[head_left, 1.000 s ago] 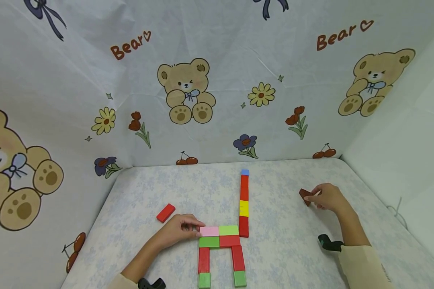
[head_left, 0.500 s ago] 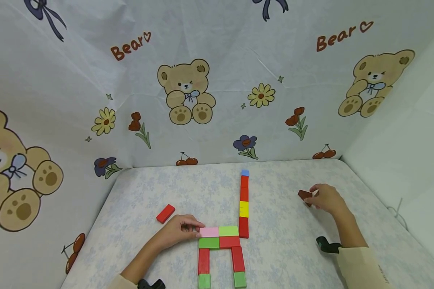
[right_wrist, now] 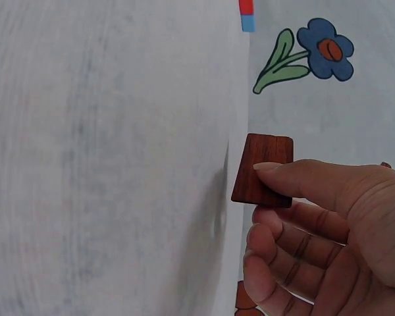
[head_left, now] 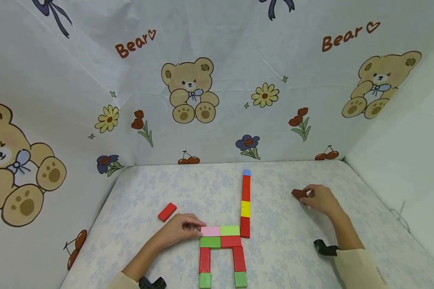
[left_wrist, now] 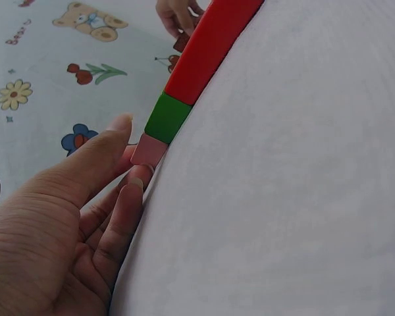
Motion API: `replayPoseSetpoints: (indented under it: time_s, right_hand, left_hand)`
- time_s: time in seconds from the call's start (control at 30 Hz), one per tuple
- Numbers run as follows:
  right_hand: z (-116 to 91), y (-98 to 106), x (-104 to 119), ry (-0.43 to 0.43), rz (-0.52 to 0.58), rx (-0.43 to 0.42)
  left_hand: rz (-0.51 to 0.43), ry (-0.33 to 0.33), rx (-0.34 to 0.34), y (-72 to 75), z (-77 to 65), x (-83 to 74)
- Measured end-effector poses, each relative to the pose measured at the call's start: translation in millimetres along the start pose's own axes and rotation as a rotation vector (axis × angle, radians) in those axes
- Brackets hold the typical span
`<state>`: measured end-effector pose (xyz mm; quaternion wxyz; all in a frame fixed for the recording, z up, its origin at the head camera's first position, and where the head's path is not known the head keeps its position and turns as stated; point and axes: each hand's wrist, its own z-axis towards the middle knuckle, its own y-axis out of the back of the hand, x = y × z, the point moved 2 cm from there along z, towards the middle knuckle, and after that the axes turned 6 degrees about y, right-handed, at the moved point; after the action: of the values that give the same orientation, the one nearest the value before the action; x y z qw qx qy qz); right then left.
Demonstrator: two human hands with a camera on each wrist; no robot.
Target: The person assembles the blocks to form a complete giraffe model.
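My right hand pinches a dark brown wooden block between thumb and fingers over the right side of the table. In the right wrist view this wooden block shows a slanted side, with the thumb on its face. My left hand rests at the left end of a pink block, its fingertips right at that end. Joined to the pink block are a light green block, a green block and a red block. Two red legs with green ends extend toward me.
A column of red, yellow and blue blocks runs from the figure toward the back. One loose red block lies beyond the left forearm. A patterned bear cloth hangs behind the table, and a white wall stands at the right.
My right hand has moved a little left with the brown block, which has turned in the fingers. The left hand stays by the pink block. The head view has shifted slightly.
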<state>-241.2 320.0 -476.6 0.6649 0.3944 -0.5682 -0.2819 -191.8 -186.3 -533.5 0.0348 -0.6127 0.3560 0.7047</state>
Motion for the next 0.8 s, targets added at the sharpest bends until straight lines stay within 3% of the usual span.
replayPoseSetpoints:
  time_s: [0.23, 0.43, 0.8]
  right_hand:
    - [9.3, -12.6, 16.9, 0.042, 0.001, -0.042]
    - [29.4, -17.4, 33.7, 0.092, -0.027, -0.058]
    - [67.6, -31.1, 46.9, 0.069, -0.079, -0.031]
  left_hand:
    - [-0.009, -0.019, 0.007, 0.3, 0.2, 0.7]
    - [-0.014, -0.008, -0.006, 0.6, -0.8, 0.0]
    - [-0.036, 0.01, 0.006, -0.7, -0.7, -3.5]
